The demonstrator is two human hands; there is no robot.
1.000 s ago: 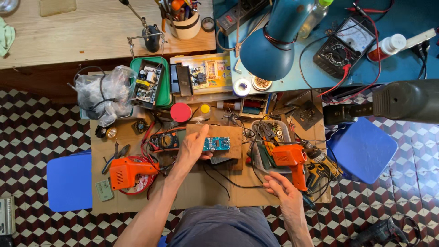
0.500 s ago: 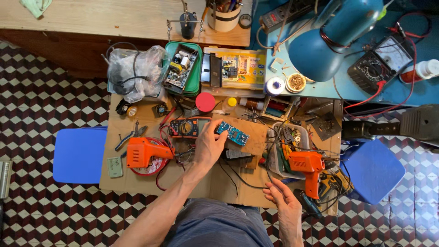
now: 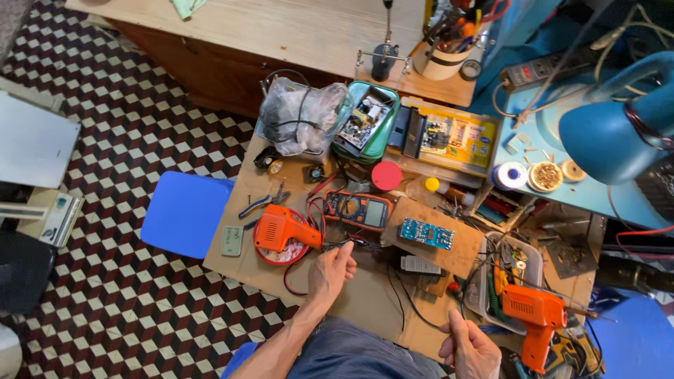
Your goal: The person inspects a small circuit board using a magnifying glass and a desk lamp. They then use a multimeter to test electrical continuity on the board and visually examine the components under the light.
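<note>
My left hand [image 3: 330, 270] reaches over the cardboard-covered low table [image 3: 365, 298]. Its fingertips are pinched together on dark test leads [image 3: 359, 243] just below an orange-edged multimeter [image 3: 358, 208]. Right of it, a small blue circuit board [image 3: 426, 233] lies on a brown board [image 3: 456, 256], with nothing touching it. My right hand [image 3: 467, 347] rests at the table's near edge in a loose fist with the thumb up, holding nothing. It sits just left of an orange soldering gun [image 3: 533, 316].
A second orange soldering gun [image 3: 281, 228] lies on a red coil at the left. A red lid [image 3: 386, 175], a green tray of electronics [image 3: 368, 126], a plastic bag [image 3: 298, 116] and a yellow box [image 3: 453, 137] stand behind. A blue stool [image 3: 186, 214] and a blue lamp [image 3: 618, 126] flank the table.
My left hand has let go of the blue circuit board and drawn back left to the leads by the multimeter. The view has shifted, and my right hand has closed into a fist.
</note>
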